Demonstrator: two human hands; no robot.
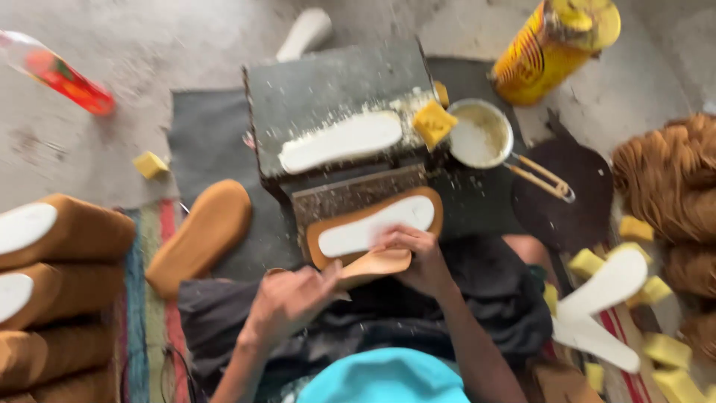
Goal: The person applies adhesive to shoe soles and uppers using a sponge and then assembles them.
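Head view, blurred. Right hand [416,257] has its fingers closed on a tan sole piece [373,263], pinching it at its right end; that piece lies just in front of the person's lap, touching the near edge of a bigger tan sole w/ white insole [373,225] that rests on a dark block [350,195]. Left hand [289,298] sits just left of the tan sole piece, fingers curled; can't tell whether it grips anything, though thumb tip reaches toward the piece's left end. Behind, a dark slab table [328,86] carries a white insole [341,140] w/ pale crumbs around it and a yellow sponge cube [433,123] at its right end. Right of that, a small metal pan [481,134] w/ pale paste, wire handle pointing right. Yellow can [556,45] stands far right at the back. Loose tan sole [200,235] lies on the dark mat, left of the block. Stack of tan soles [60,291] at far left; more white insoles [600,306] and yellow cubes at right on the floor.
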